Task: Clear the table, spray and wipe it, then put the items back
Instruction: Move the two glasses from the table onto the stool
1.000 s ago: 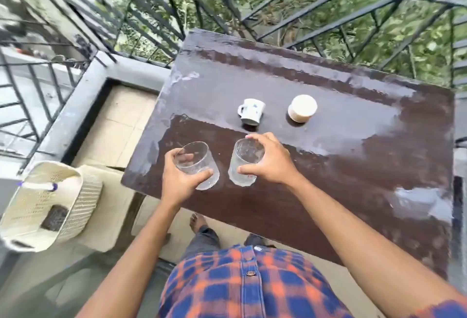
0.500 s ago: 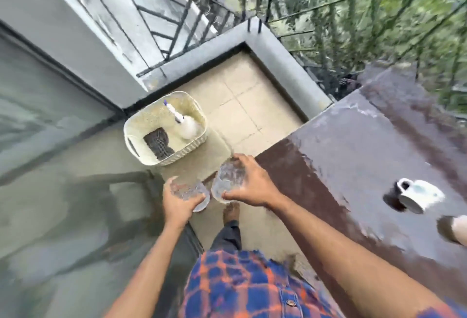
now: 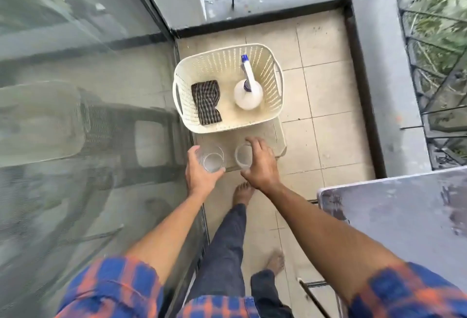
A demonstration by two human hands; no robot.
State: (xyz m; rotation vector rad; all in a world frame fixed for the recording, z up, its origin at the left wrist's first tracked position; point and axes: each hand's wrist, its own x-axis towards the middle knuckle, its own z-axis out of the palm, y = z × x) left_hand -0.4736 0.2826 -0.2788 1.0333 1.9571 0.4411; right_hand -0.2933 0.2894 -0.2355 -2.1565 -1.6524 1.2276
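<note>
My left hand (image 3: 199, 176) grips a clear drinking glass (image 3: 211, 159), and my right hand (image 3: 260, 163) grips a second clear glass (image 3: 242, 156). Both glasses are upright over the near part of a beige stool (image 3: 276, 135); whether they touch it I cannot tell. On the far part of that stool stands a cream perforated basket (image 3: 222, 61). Inside it are a white spray bottle (image 3: 246, 90) with a blue nozzle and a dark checked cloth (image 3: 206, 101). A corner of the wet brown table (image 3: 394, 219) shows at the right.
A glass door (image 3: 75, 90) runs along the left, with a chair reflected or behind it. A grey parapet (image 3: 386, 77) with a black railing bounds the tiled balcony floor (image 3: 328, 90). My bare feet stand on the tiles below the stool.
I have turned left away from the table, carrying both glasses off it and lowering them over the stool in front of the basket. The two cups are out of view.
</note>
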